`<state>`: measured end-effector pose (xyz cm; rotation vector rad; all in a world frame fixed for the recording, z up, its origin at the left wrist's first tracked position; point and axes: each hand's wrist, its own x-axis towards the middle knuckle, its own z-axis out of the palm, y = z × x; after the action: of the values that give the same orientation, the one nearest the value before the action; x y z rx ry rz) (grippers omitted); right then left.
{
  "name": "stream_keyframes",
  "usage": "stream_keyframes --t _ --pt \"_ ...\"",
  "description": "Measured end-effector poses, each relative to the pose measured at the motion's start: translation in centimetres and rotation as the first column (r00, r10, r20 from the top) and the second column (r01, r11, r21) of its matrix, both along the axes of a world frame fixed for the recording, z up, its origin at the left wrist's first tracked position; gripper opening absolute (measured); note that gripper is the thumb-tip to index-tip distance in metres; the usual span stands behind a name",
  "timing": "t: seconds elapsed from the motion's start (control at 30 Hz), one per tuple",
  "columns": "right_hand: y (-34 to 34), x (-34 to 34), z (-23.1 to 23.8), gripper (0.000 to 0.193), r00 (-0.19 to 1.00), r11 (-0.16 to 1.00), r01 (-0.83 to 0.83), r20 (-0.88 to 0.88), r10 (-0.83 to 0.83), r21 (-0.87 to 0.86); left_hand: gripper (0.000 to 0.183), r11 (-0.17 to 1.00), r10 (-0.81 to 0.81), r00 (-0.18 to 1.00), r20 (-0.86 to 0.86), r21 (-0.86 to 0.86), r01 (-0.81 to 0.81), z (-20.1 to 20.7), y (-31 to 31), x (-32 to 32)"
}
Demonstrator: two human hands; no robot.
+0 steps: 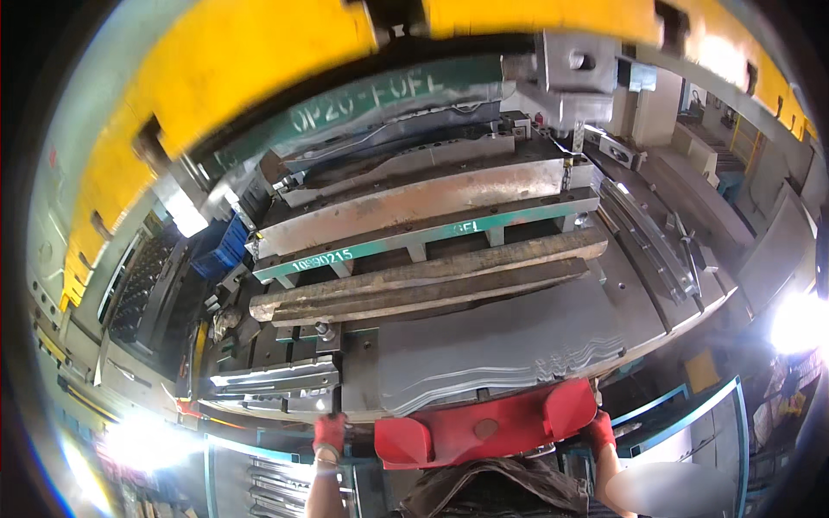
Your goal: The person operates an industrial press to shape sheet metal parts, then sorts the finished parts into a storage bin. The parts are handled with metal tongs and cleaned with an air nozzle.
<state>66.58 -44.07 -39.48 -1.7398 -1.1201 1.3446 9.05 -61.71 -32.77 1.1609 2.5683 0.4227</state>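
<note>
My left hand (pixel 330 431), in a red glove, is at the front edge of the press table, left of a red metal panel. Its fingers look curled in, and whatever they hold is hidden. My right hand (pixel 600 430), also red-gloved, is at the right end of the red panel (pixel 484 445); its fingers do not show clearly. The panel has a rounded lobe at each end and a round spot in the middle. Just beyond it lie thin grey sheet-metal blanks (pixel 501 337) with wavy front edges.
Two long wooden beams (pixel 432 276) lie behind the sheets, before a green-edged die (pixel 414 233). A yellow press frame (pixel 276 52) arches overhead. Formed metal strips (pixel 276 378) rest at the left front, a blue bin (pixel 220 249) farther back. Blue-framed racks (pixel 691 423) stand below.
</note>
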Motion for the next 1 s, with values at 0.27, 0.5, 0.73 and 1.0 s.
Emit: stream_keyframes --t 0.27,0.5,0.73,1.0 --pt "-0.5 -2.7 -1.4 0.021 0.912 0.940 0.339 -0.233 -0.336 -0.031 0.029 0.552 -0.380 0.588 0.714 0.685 -0.475 20.1 21.0 -4.0" --pt "-5.2 0.6 -2.2 0.014 0.874 0.874 0.485 0.017 -0.486 0.024 0.052 0.682 -0.664 -0.129 0.736 0.527 -0.508 28.0 47.3 -7.8" --pt "-18.7 2.2 -7.8 0.034 0.667 0.837 0.519 0.529 -0.524 0.174 0.047 0.664 -0.645 -0.153 0.748 0.450 -0.597 28.9 61.4 -8.4" --pt "-20.2 -1.1 -1.9 0.057 0.561 0.885 0.385 0.696 -0.449 0.261 0.030 0.506 -0.818 -0.142 0.557 0.582 -0.636 30.3 56.2 -6.5"
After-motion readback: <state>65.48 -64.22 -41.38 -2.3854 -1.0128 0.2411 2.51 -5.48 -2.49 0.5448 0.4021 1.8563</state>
